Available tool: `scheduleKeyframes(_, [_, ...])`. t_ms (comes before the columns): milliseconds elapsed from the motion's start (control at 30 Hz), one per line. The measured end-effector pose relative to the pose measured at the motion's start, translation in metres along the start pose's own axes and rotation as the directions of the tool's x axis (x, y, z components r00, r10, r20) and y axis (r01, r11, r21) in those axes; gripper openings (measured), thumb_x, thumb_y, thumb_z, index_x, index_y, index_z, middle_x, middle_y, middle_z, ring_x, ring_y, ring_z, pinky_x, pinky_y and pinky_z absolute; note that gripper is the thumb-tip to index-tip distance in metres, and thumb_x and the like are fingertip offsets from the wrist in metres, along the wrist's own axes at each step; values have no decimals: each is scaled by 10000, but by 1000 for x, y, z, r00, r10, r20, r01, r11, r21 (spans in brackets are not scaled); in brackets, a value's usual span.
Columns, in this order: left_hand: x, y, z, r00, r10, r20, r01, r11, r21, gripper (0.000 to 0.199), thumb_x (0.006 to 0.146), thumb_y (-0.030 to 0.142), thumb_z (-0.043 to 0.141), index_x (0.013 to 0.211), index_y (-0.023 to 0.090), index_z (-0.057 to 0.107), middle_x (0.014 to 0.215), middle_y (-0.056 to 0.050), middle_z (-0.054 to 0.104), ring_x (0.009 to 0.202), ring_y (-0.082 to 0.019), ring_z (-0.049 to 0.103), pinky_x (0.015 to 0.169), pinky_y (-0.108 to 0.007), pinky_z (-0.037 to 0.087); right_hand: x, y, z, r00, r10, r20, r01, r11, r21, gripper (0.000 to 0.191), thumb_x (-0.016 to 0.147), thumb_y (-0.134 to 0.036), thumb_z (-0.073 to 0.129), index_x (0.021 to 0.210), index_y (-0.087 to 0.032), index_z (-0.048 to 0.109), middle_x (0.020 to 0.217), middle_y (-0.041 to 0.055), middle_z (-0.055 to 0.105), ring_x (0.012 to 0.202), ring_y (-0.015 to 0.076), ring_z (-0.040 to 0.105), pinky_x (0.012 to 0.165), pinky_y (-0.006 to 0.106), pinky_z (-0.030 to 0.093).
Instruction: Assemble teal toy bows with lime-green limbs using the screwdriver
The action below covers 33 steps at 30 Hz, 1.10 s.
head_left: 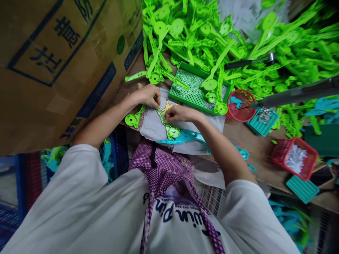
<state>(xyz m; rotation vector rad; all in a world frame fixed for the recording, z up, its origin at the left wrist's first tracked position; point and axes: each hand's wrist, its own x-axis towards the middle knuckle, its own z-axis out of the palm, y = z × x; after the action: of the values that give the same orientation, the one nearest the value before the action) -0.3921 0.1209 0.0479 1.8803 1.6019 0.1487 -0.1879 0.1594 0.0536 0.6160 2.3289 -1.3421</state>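
your left hand point(151, 96) has its thumb and fingers pinching the far, narrow end of a lime-green, long-armed plastic piece with a round end point(174, 132). your right hand point(178, 114) is curled, fingertips at the piece's middle — whether they grip it or something small, you cannot tell from here. the piece lies on a pale grey cloth with a yellow cartoon figure point(152, 128), by the near edge of the brown counter point(251, 143), its round end toward you. just beside that round end, along the cloth's near edge, is a glossy turquoise plastic piece point(185, 137). under your left wrist lies another lime-green piece point(131, 120).

beyond the cloth's far edge sits a green perforated plastic basket point(177, 96), small silver bits inside and green arms across its right end. off its near right corner stand a round red plastic basket point(239, 117) with turquoise bits, then a turquoise tray of metal parts point(253, 127). farther right, near the counter's edge, is a red rectangular basket point(290, 144) of white pieces.

toward the far side, a black-handled hammer point(242, 64) rests on a heap of lime-green plastic pieces point(293, 46) — and a large brown cardboard box point(66, 95) stands at your left.
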Motion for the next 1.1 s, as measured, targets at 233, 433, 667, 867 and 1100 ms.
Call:
scheduleKeyframes(233, [-5, 12, -5, 998, -57, 21, 56, 998, 31, 122, 706, 239, 788, 815, 184, 778, 1069, -26, 729, 1020, -211, 583, 757, -317, 256, 11, -17, -5, 981, 182, 60, -173, 976, -133, 132, 758, -216, 667, 653, -163, 609, 579, -60, 472, 618, 95, 427, 589, 251, 299])
scheduleKeyframes(433, [-5, 8, -2, 1000, -23, -3, 23, 1000, 20, 157, 689, 304, 794, 796, 190, 780, 1047, -73, 733, 1061, -299, 596, 762, -328, 277, 9, -22, 3, 961, 275, -30, -275, 934, -226, 74, 778, -209, 654, 715, -170, 662, 664, -7, 594, 635, 128, 491, 589, 270, 310])
scheduleKeyframes(667, [-7, 2, 1, 999, 24, -39, -24, 1000, 4, 146, 693, 312, 789, 780, 195, 783, 1006, -73, 732, 1049, -283, 588, 781, -328, 285, -46, -18, 45, 881, 228, -415, -298, 948, -112, 206, 951, -320, 572, 1012, -181, 711, 981, 69, 747, 799, 170, 612, 667, 283, 338])
scheduleKeyframes(867, [-6, 3, 5, 998, -16, -61, 16, 1000, 2, 119, 717, 282, 801, 761, 183, 752, 1021, -70, 711, 1101, -312, 551, 828, -357, 252, -63, -40, 103, 843, 121, -524, -385, 817, -430, 347, 1050, -247, 351, 1114, -163, 681, 1009, 125, 728, 803, 195, 625, 662, 334, 302])
scheduleKeyframes(1100, [-19, 11, 8, 994, 31, -104, -23, 997, 77, 73, 820, 261, 732, 821, 188, 742, 1099, -88, 684, 1186, -348, 479, 913, -430, 240, -65, -34, 116, 876, 87, -474, -350, 791, -502, 373, 1046, -194, 315, 1276, -159, 607, 1015, 128, 713, 839, 196, 620, 671, 328, 323])
